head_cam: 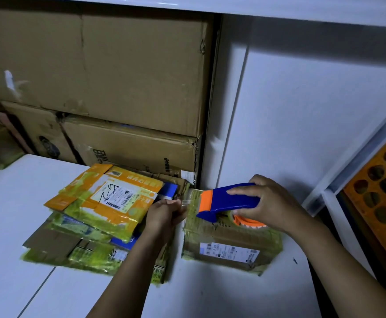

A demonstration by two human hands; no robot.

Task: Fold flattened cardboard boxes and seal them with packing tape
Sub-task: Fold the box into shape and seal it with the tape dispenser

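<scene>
Currently sealing: right hand [272, 200] grips the tape dispenser [227, 200] on the folded box [231, 246]; left hand [164, 213] pinches the tape end [185, 202]. Next, likely draw tape across the seam.

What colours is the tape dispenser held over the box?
The tape dispenser is blue, with an orange front and an orange wheel. The head view shows it best.

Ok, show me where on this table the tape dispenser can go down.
Bare white table lies left of the stack of flattened orange and green cardboard boxes, and along the near edge in front of the folded brown cardboard box. Crowded: the gap between stack and box, filled by the left hand pinching clear tape.
</scene>
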